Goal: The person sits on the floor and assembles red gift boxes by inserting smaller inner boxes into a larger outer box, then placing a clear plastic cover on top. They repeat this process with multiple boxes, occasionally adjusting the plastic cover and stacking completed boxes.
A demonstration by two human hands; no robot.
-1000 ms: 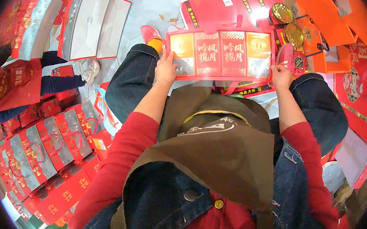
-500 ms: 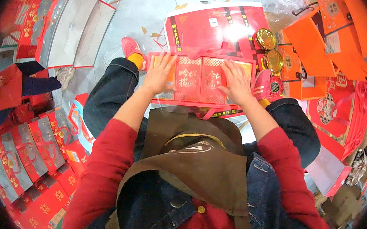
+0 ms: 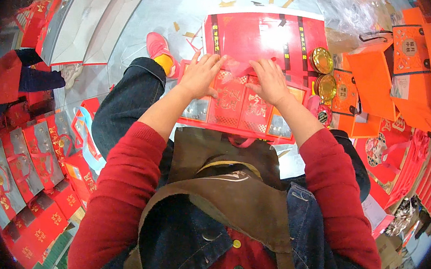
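A shallow red box point(image 3: 232, 128) with gold-patterned panels and grey side sections rests between my knees. My left hand point(image 3: 202, 75) lies over its far left part, fingers bent forward and apart, thumb toward the middle. On the far right part, my right hand point(image 3: 269, 82) takes a matching pose, thumb pointing inward. A translucent red ribbon point(image 3: 238, 67) crosses the box's far edge between my fingertips. Whether the fingertips touch the ribbon is hard to make out. Another loop of red ribbon point(image 3: 240, 142) hangs at the near edge.
Beyond the box lies a large red carton point(image 3: 245, 39) with dark tape strips. Two round gold tins point(image 3: 322, 60) stand at its right, beside orange gift boxes point(image 3: 368, 79). Red-and-grey gift bags point(image 3: 42, 154) crowd the left. An opened grey-lined box point(image 3: 83, 23) stands at upper left.
Both hands have slid toward the box's far edge and closer together, with fingers more bent. The whole view has shifted slightly, so the box sits lower and further right.
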